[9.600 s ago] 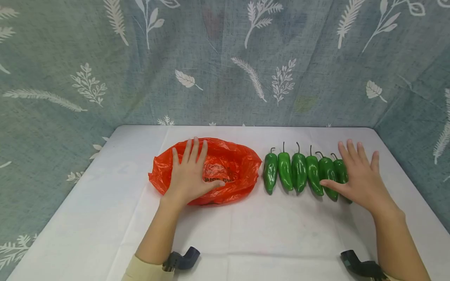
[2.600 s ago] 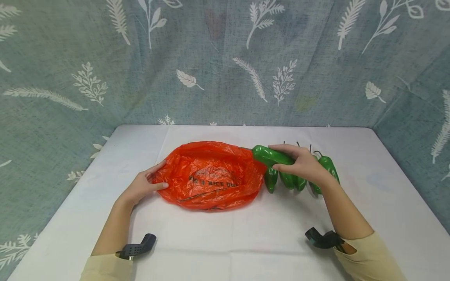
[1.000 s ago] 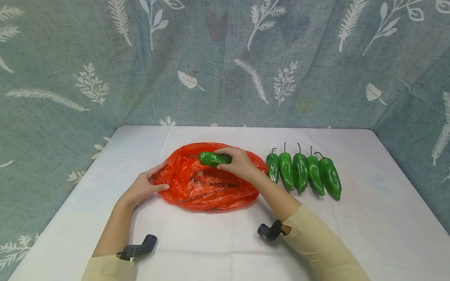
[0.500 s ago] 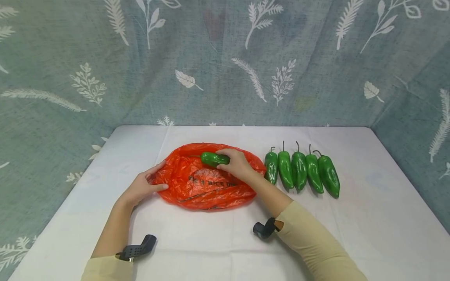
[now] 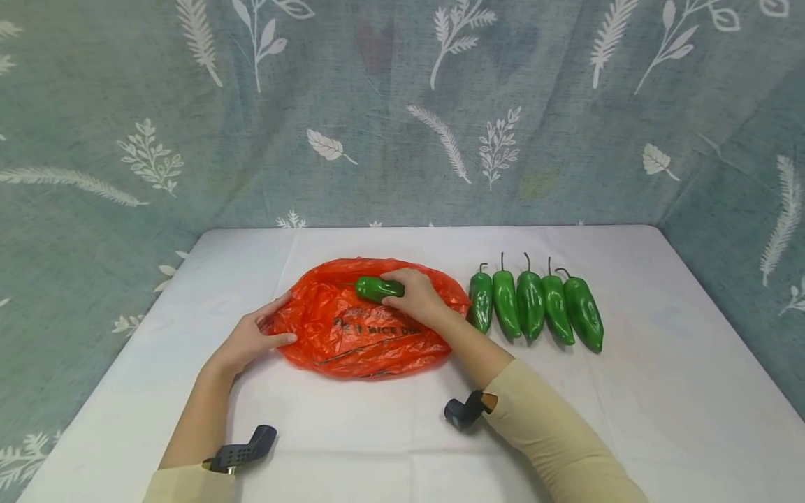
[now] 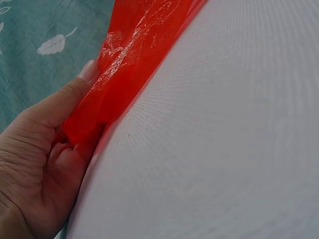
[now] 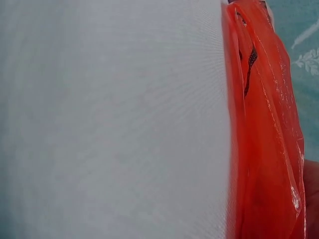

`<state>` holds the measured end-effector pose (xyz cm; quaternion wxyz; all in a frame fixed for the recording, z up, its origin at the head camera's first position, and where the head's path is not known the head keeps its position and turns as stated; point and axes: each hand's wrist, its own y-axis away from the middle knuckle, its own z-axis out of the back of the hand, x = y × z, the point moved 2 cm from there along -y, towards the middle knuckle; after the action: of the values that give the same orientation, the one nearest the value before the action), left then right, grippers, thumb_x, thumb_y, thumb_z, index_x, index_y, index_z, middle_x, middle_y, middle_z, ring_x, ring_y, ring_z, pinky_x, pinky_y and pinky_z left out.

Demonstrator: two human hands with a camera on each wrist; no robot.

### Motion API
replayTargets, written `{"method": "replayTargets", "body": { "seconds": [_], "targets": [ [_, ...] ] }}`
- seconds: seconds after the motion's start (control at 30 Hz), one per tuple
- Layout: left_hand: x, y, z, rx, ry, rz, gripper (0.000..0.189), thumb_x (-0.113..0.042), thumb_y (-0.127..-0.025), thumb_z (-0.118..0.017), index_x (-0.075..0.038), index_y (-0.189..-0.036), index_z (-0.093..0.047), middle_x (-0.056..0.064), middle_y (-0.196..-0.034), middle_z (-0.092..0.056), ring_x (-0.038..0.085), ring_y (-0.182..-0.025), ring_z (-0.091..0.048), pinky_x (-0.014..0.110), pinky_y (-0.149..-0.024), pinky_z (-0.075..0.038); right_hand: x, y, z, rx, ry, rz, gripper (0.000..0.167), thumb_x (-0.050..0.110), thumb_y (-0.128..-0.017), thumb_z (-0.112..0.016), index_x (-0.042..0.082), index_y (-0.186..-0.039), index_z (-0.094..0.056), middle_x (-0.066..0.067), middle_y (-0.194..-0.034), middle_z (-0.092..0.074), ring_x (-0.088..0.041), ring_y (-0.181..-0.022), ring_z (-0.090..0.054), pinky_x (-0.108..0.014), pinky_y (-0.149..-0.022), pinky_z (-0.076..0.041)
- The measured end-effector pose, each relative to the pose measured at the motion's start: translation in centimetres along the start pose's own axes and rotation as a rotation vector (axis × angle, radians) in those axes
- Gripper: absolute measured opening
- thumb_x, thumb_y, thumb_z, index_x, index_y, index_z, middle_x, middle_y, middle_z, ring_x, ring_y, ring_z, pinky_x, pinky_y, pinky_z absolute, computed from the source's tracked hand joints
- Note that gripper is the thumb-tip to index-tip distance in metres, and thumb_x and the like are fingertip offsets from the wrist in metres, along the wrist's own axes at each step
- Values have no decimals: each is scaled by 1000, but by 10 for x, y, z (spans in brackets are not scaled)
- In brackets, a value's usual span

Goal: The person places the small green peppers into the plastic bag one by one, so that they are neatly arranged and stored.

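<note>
My left hand (image 5: 245, 340) grips the left rim of a red plastic bag (image 5: 314, 335) that lies open on the table. In the left wrist view, the thumb of this left hand (image 6: 45, 134) lies along the bag's edge (image 6: 132, 64), with curled fingers beneath. My right hand (image 5: 417, 297) holds a glossy green chili pepper (image 5: 372, 288) by its tip end, inside the bag's opening, stem pointing left. In the right wrist view, only a sliver of the right hand (image 7: 312, 194) shows behind the bag's side (image 7: 269, 134); the pepper is hidden there.
Several more green chili peppers (image 5: 531, 304) lie in a row right of the bag, stems toward the back. The nearest one touches or overlaps the bag's right rim. A white cloth (image 5: 352, 440) covers the table; a leaf-patterned curtain (image 5: 377, 188) hangs behind.
Both hands were spread open at first. The left hand took hold of the bag's rim; the right picked the rightmost pepper and carried it left into the bag's opening. Lately it has barely moved.
</note>
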<state>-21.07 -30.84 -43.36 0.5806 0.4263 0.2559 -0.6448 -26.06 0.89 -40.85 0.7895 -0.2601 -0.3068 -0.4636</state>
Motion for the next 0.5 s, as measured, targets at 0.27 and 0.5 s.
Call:
{"method": "replayTargets", "body": {
  "seconds": [0.27,0.5],
  "targets": [
    [-1,-1,-1,-9,-7,-7,87,-30,-80,-76,-17,-150,-26,15,-154,-25,38,-143,-17,60,-111,-21,3,3,3,-60,-54,-16,48,17,-83,-73,7,-128,-59,-9,-132,-56,-24,-125,-49,-38,-104,-42],
    [0,0,0,-3,16,-7,88,-30,-80,-76,-17,-150,-25,14,-155,-24,36,-142,-19,56,-111,-25,8,6,8,-105,-77,70,49,18,-81,-75,5,-126,-60,-9,-128,-59,-24,-119,-55,-36,-97,-48]
  ]
}}
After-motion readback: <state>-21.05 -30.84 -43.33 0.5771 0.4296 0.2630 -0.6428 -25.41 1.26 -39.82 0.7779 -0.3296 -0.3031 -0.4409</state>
